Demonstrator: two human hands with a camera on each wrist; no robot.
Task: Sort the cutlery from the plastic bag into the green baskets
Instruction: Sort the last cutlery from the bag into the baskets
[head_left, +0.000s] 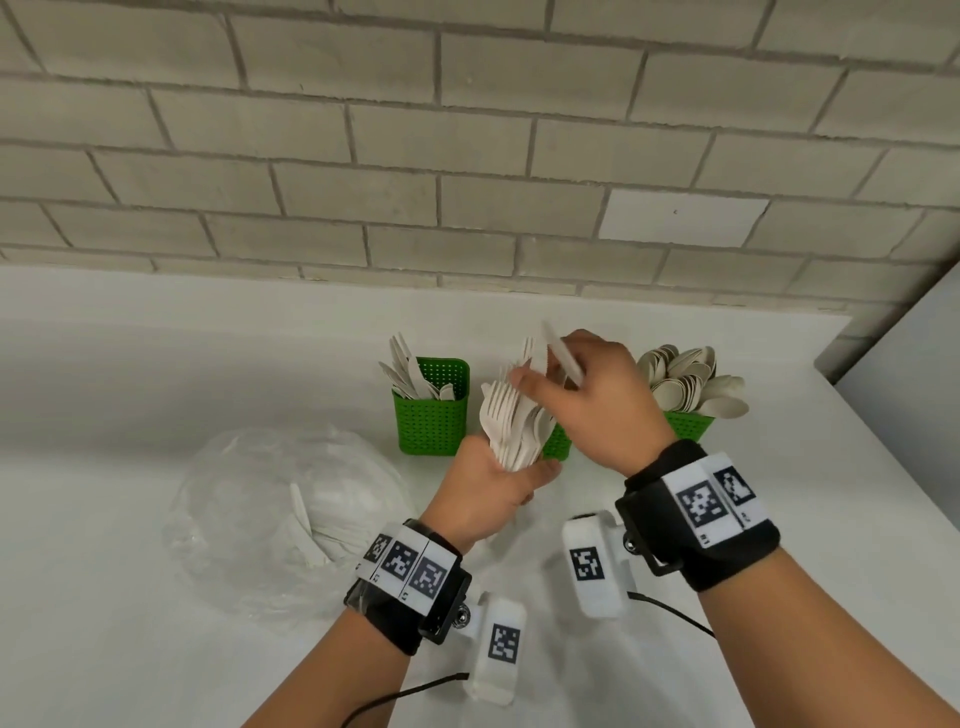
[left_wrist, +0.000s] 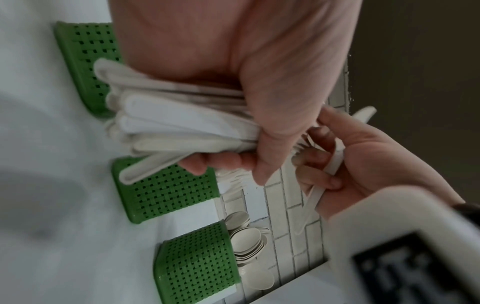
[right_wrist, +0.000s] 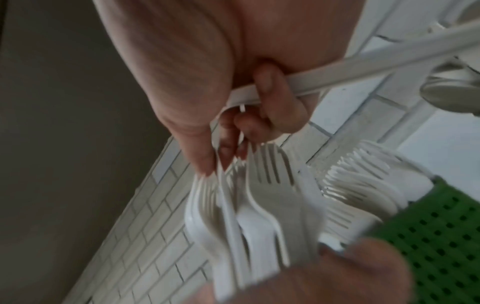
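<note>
Left hand (head_left: 488, 499) gripping fork bundle (head_left: 511, 421); right hand (head_left: 597, 400) pinching one utensil (head_left: 563, 358) above green baskets (head_left: 431, 415). No legible writing; square-coded wristbands (head_left: 410, 564).

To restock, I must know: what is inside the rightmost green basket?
The rightmost green woven plastic basket holds many pale plastic spoons, bowls upward. Handles and bottom are hidden.

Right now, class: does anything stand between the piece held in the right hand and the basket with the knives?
Yes. The left hand holds a bundle of forks up between the right hand, with its piece, and the left basket of knives.
</note>
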